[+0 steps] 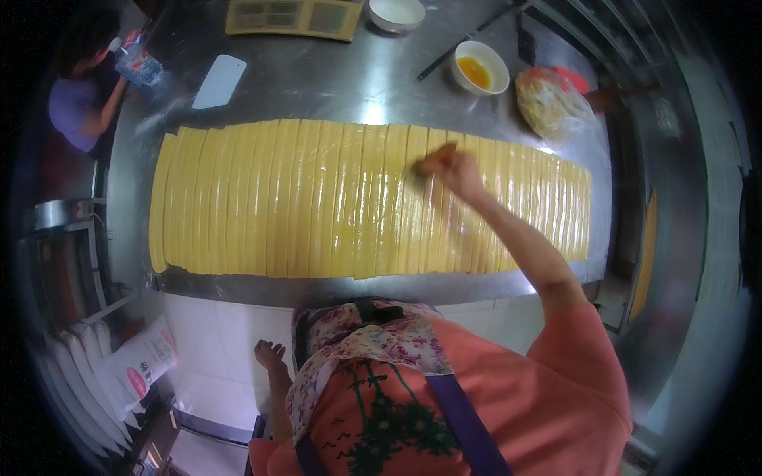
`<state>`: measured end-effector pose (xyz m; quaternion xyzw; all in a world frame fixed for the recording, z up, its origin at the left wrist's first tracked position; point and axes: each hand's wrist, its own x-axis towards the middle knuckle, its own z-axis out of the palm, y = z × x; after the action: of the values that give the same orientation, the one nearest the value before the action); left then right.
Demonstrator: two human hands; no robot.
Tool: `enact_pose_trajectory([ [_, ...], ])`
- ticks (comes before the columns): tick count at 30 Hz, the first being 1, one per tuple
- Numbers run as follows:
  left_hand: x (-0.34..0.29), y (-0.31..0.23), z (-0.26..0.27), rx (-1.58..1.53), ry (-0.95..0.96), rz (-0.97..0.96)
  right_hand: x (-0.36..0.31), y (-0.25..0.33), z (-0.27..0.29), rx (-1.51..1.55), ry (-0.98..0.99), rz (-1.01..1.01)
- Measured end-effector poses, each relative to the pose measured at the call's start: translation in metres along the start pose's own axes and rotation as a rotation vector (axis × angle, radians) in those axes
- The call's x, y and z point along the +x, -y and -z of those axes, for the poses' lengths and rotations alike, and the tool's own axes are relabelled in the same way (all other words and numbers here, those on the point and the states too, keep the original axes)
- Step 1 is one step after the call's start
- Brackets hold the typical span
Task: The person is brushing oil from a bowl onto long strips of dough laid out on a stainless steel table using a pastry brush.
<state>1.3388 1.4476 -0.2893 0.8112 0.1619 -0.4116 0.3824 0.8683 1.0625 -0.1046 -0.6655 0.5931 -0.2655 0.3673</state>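
A long row of yellow dough strips (317,198) lies side by side across the metal table, many with a wet shine. Over the row, right of its middle, my right hand (459,173) is closed on a brush (424,166). The brush's head is blurred, low over the strips, and its wooden handle shows at my fingers. Down by my side, below the table's front edge, hangs my left hand (271,354), its fingers loosely apart and holding nothing. Beyond the strips stands a white bowl (494,70) with orange-yellow liquid, like beaten egg, inside.
Near that bowl are a bulging plastic bag (553,107) and a dark rod (449,59). Farther left lie a white scraper (220,82) and a wooden frame (287,17), with another bowl (397,13). At far left a person holds a plastic bottle (138,63). Filled sacks (139,365) stand lower left.
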Motion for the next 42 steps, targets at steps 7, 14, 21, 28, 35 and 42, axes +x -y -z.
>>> enact_pose_trajectory([
  [7,-0.029,0.007,-0.006,-0.045,-0.05,0.008,0.039,-0.009,-0.008,-0.116,-0.171,0.326],
  [14,-0.02,0.041,0.022,-0.114,-0.113,0.11,0.042,0.025,-0.019,-0.122,-0.107,0.357],
  [21,-0.011,0.007,0.007,-0.089,-0.046,-0.036,-0.035,0.046,-0.073,-0.116,0.159,0.367],
  [28,-0.006,-0.005,0.006,-0.078,0.006,-0.042,-0.094,0.058,-0.097,0.08,0.418,-0.013],
  [35,0.003,-0.016,0.015,-0.057,0.021,-0.044,-0.04,0.043,-0.061,0.118,-0.03,-0.085],
  [42,0.005,0.0,0.023,-0.072,-0.002,-0.021,-0.082,0.039,-0.061,0.074,0.375,-0.107],
])
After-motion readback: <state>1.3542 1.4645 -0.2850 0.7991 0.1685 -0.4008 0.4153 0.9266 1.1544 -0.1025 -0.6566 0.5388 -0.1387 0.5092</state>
